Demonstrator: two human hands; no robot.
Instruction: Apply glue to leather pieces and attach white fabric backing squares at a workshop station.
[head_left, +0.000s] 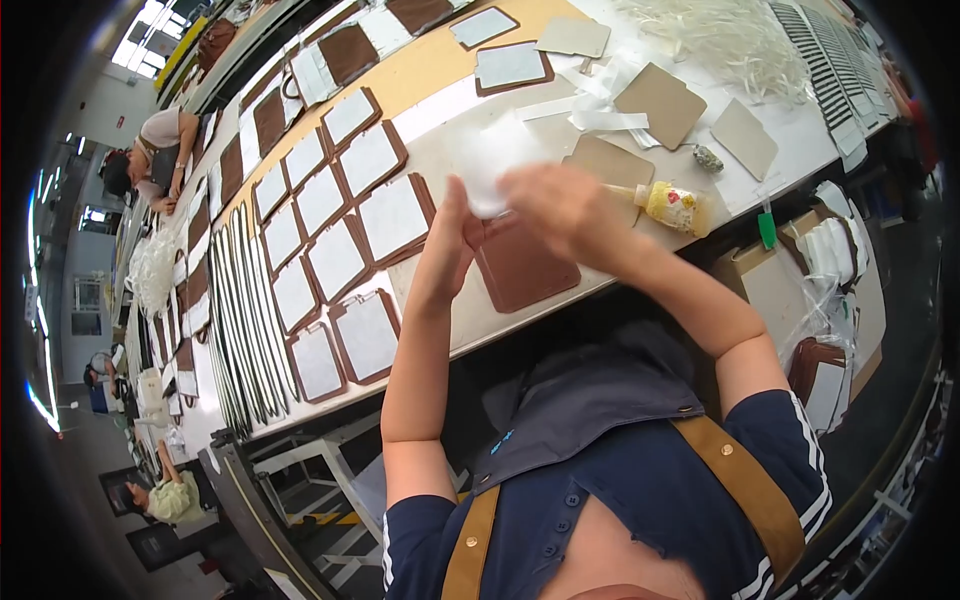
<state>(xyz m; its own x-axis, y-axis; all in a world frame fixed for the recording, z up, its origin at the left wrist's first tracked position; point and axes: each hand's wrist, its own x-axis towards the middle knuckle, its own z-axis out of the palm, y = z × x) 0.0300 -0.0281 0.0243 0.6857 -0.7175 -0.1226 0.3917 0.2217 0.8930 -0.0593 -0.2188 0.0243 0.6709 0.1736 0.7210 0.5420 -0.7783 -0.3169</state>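
A blurred white sheet (499, 154) rises above the table edge between my hands. My left hand (454, 236) grips its near left side, thumb up. Motion blurs my right hand (566, 210), whose fingertips meet the right side of the sheet; whether they pinch it is unclear. Below both hands lies a brown rounded-corner panel (529, 270), its far edge hidden by them. To the right, a yellow glue bottle (675, 208) lies on its side with the nozzle towards my right hand. A beige board (611, 169) sits partly behind that hand.
Stacks of brown panels with white faces (390, 217) fill the table's left side, beside long dark-and-white strips (251, 322). White strips (611, 112), beige boards (660, 105) and a pile of translucent ribbons (720, 45) lie beyond. A co-worker (161, 154) leans over the far left. A carton (757, 277) stands right.
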